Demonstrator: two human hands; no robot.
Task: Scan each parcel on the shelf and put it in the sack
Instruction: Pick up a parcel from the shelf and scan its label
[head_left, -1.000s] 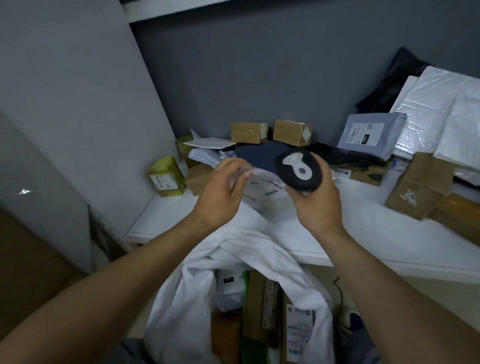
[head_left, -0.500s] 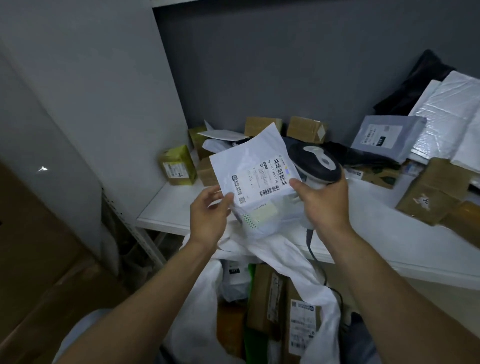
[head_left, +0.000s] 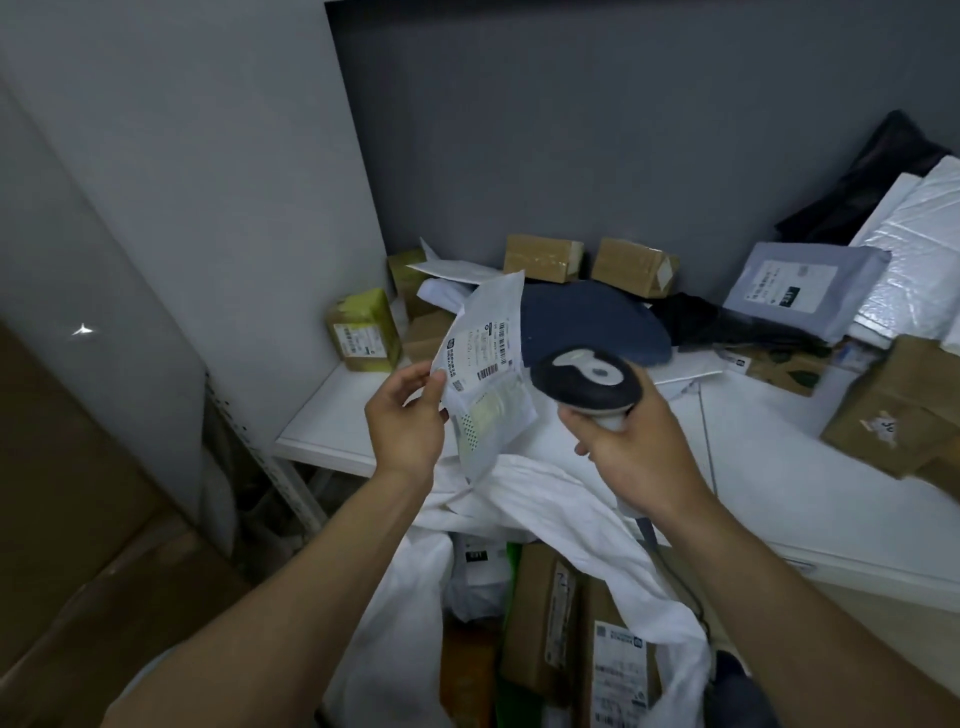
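Parcel (head_left: 485, 358), a flat white mailer, is pinched at its edge by the left hand (head_left: 410, 421) above the open sack (head_left: 545, 499), label turned toward the scanner (head_left: 587, 384). The right hand (head_left: 634, 457) grips the scanner's handle, head aimed at the barcode, apparently for a read before the drop.

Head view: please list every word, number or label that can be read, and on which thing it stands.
No text is readable with certainty.
White mailer in the left hand: label with barcodes, print too blurred.
Grey mailer on the shelf: label too small.
Yellow-green box: label blurred.
Brown box in the sack: label blurred.
Scanner in the right hand: no text visible.
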